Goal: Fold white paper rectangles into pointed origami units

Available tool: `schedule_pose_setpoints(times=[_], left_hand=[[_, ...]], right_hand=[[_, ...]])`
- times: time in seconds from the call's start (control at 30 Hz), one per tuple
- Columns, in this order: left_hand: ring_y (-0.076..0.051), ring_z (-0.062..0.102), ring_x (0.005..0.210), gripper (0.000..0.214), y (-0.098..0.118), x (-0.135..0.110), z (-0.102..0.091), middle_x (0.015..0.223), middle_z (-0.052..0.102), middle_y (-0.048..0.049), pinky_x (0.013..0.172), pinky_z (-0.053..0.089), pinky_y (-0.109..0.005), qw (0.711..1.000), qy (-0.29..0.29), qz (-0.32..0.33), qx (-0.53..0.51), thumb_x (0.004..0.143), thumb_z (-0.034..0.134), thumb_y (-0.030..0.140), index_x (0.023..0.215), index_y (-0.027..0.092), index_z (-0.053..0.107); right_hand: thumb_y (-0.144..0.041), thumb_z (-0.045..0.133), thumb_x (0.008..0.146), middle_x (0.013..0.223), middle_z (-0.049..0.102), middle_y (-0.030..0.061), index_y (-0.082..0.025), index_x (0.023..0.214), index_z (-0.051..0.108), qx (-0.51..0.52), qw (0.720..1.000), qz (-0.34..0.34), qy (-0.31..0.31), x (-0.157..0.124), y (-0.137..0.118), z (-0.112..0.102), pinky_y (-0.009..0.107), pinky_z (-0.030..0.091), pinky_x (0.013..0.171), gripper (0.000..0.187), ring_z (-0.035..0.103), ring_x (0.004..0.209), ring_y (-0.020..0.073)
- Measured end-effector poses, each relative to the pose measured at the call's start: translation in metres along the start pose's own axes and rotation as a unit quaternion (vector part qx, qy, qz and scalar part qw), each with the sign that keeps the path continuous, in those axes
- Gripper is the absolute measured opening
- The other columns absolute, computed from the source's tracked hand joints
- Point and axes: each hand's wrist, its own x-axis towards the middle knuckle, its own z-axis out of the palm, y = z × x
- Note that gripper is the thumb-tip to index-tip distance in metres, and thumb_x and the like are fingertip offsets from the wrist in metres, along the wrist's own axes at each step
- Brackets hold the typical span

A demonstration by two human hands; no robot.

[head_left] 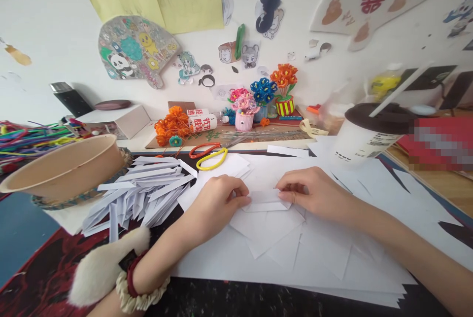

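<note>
A small piece of white paper (266, 200) with a folded strip along its near edge is held between both hands. My left hand (218, 203) pinches its left end between thumb and fingers. At the right end, my right hand (314, 191) grips it the same way. Beneath lie several loose small white sheets (273, 238) on larger white sheets (221, 263). Left of my left hand is a heap of narrow folded paper strips (144, 193). Scissors with red and yellow handles (212, 159) rest just beyond the hands.
A lidded cup with a straw (364, 134) stands at the right. On the left are a beige bowl (70, 169) and a white plush object (107, 267) by my left forearm. Flower pots (244, 121) and a lying bottle (201, 121) line the back.
</note>
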Motion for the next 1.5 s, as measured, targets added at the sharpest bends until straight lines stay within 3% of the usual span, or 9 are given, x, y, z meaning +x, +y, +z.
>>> schedule_pose_setpoints(times=[0.23, 0.43, 0.9, 1.17, 1.5], left_hand=[[-0.016, 0.055, 0.075, 0.006, -0.005, -0.001, 0.004, 0.077, 0.065, 0.0001, 0.068, 0.039, -0.027, 0.998, 0.038, 0.039, 0.033, 0.081, 0.060, 0.020, 0.078, 0.020, 0.066], [-0.015, 0.055, 0.071, 0.009, -0.006, 0.001, 0.007, 0.077, 0.065, 0.0005, 0.067, 0.041, -0.026, 0.998, 0.055, 0.038, 0.011, 0.076, 0.059, 0.014, 0.078, 0.020, 0.066], [-0.013, 0.052, 0.065, 0.010, -0.007, 0.007, 0.008, 0.073, 0.066, -0.0002, 0.062, 0.039, -0.024, 0.997, 0.062, 0.018, -0.034, 0.078, 0.061, 0.025, 0.075, 0.019, 0.069], [-0.012, 0.050, 0.063, 0.011, -0.005, 0.008, 0.007, 0.070, 0.065, 0.0001, 0.061, 0.039, -0.024, 0.997, 0.051, 0.030, -0.039, 0.078, 0.061, 0.022, 0.072, 0.019, 0.070], [-0.013, 0.053, 0.069, 0.014, -0.006, 0.007, 0.011, 0.075, 0.065, -0.0016, 0.066, 0.039, -0.025, 0.994, 0.079, 0.076, -0.011, 0.086, 0.056, 0.019, 0.078, 0.017, 0.068]], right_hand=[[-0.030, 0.060, 0.082, 0.075, 0.064, 0.0027, -0.020, 0.075, 0.066, -0.004, 1.000, -0.022, 0.004, 0.000, 0.001, 0.001, 0.028, 0.043, 0.057, 0.014, 0.052, 0.060, 0.0143], [-0.029, 0.062, 0.080, 0.078, 0.061, 0.0019, -0.022, 0.091, 0.070, 0.011, 1.000, -0.009, 0.011, 0.001, 0.002, 0.001, 0.026, 0.041, 0.053, 0.015, 0.049, 0.057, 0.0121], [-0.024, 0.064, 0.078, 0.075, 0.062, 0.0008, -0.019, 0.073, 0.066, 0.022, 0.999, -0.017, 0.018, 0.007, 0.005, 0.003, 0.026, 0.039, 0.053, 0.007, 0.048, 0.056, 0.0117], [-0.024, 0.062, 0.079, 0.075, 0.063, 0.0019, -0.019, 0.069, 0.066, 0.033, 0.998, -0.032, 0.031, 0.008, 0.006, 0.004, 0.027, 0.040, 0.055, 0.012, 0.049, 0.058, 0.0129], [-0.024, 0.061, 0.080, 0.075, 0.063, 0.0019, -0.019, 0.069, 0.065, 0.031, 0.998, -0.041, 0.033, 0.008, 0.005, 0.005, 0.029, 0.041, 0.057, 0.013, 0.051, 0.060, 0.0136]])
